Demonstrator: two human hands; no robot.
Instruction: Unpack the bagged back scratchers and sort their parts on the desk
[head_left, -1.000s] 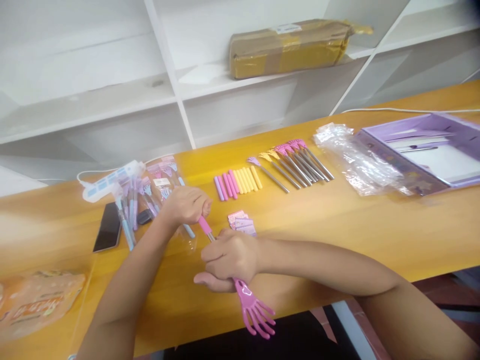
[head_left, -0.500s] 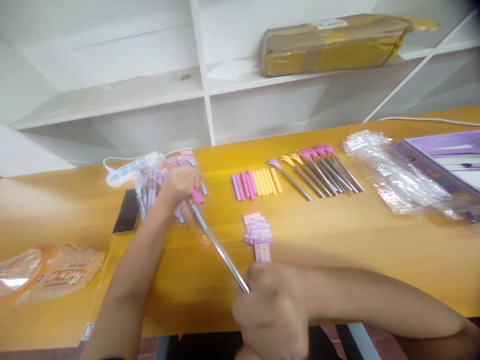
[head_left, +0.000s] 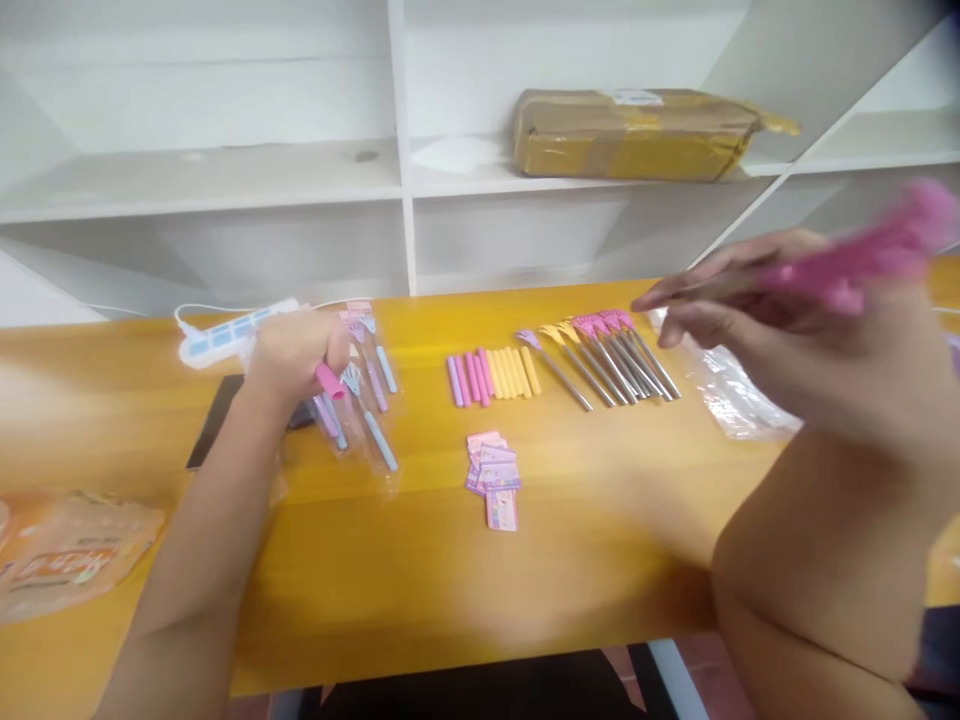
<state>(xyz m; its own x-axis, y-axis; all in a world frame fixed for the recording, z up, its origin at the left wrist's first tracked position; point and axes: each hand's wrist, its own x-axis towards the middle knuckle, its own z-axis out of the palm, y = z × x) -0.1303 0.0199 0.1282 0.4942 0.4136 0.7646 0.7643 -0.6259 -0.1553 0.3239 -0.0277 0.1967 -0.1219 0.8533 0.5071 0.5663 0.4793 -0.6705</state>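
Observation:
In my left hand (head_left: pixel 300 350), closed at the left, is a short pink tube (head_left: pixel 330 381) with one end sticking out. My right hand (head_left: pixel 810 345), raised at the right, holds a back scratcher (head_left: pixel 877 255) by its metal rod; its pink hand-shaped head is blurred. Below the left hand lie several finished-looking back scratchers with blue or purple handles (head_left: pixel 381 440) in clear sleeves. Mid-table is a row of yellow tubes (head_left: pixel 512 373) beside pink tubes (head_left: pixel 472 378) and a purple one. More metal-rod back scratchers (head_left: pixel 611 360) with pink, yellow and purple heads lie to their right.
Small printed cards (head_left: pixel 501 470) overlap at the table's middle. Clear plastic sleeves (head_left: pixel 739 395) lie under the right forearm's side. A white power strip (head_left: pixel 217 342), a dark phone (head_left: pixel 214 420) and an orange-printed bag (head_left: pixel 75 555) sit left. A taped carton (head_left: pixel 637 140) rests on the shelf.
My right hand has swung from the front edge up to the right, now with a pink-headed back scratcher. My left hand, keeping the pink tube, appears farther left. The camera view has shifted.

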